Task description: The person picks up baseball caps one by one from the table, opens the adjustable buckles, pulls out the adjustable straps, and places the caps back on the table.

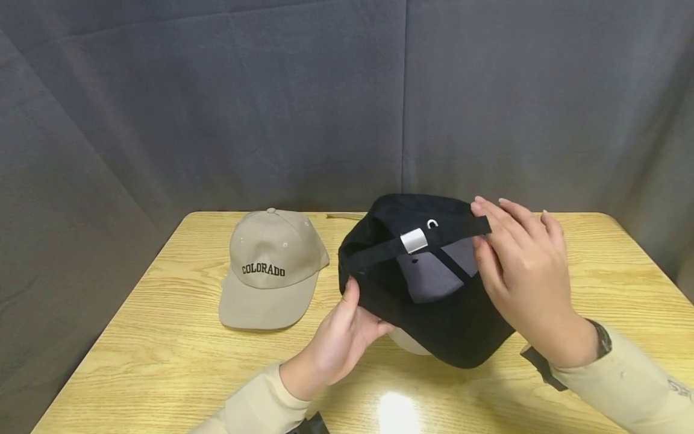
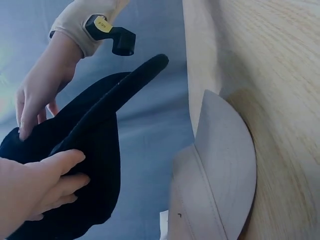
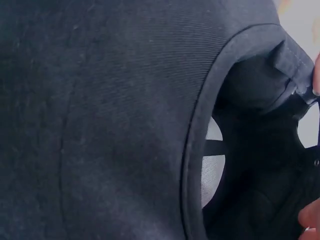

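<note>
Both hands hold a black baseball cap (image 1: 461, 337) above the table, its inside and back opening turned toward me. Across that opening runs a black strap with a silver metal buckle (image 1: 414, 241). My left hand (image 1: 338, 340) grips the cap's lower left edge, thumb on the near side and fingers beneath. At the upper right, my right hand (image 1: 534, 280) pinches the cap by the strap side between thumb and fingers. The left wrist view shows the black cap's curved brim (image 2: 120, 102) between the two hands. Black fabric (image 3: 125, 120) fills much of the right wrist view.
A beige cap with COLORADO lettering (image 1: 273, 259) sits on the wooden table (image 1: 162, 361) to the left, brim toward me. Part of a pale cap (image 1: 408, 342) shows beneath the black one. A thin brownish strip (image 1: 344, 216) lies at the back edge, before a grey curtain (image 1: 244, 108).
</note>
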A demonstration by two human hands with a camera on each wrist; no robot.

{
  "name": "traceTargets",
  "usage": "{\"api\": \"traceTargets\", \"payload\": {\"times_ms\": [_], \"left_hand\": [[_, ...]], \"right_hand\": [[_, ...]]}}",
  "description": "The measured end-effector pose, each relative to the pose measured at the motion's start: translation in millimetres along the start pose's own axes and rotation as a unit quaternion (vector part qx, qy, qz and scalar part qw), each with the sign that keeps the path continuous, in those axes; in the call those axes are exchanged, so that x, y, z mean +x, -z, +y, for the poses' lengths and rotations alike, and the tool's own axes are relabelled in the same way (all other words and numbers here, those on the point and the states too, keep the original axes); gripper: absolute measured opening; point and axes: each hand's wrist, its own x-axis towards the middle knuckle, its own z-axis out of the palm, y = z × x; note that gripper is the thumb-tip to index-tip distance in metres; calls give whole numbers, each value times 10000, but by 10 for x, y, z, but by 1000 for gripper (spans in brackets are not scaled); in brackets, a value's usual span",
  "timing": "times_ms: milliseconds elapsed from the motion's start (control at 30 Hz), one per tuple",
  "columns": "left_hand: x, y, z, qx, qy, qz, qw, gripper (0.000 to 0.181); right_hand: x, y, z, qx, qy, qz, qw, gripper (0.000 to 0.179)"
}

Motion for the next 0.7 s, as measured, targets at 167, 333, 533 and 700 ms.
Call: {"api": "traceTargets", "payload": {"times_ms": [167,333,533,700], "left_hand": [[5,-17,5,126,-164,18,9998,86],[2,-24,-8,258,-242,-54,9994,88],[-17,-39,-26,443,-308,-245,9982,83],[-36,-38,4,570,-299,-346,9973,79]], "right_hand": [[7,8,-41,-244,217,-117,9994,56],[15,-10,-72,-350,250,39,9991,56],[15,9,-98,-387,821,-64,9959,57],[51,68,-90,-266,895,-248,9953,55]]}}
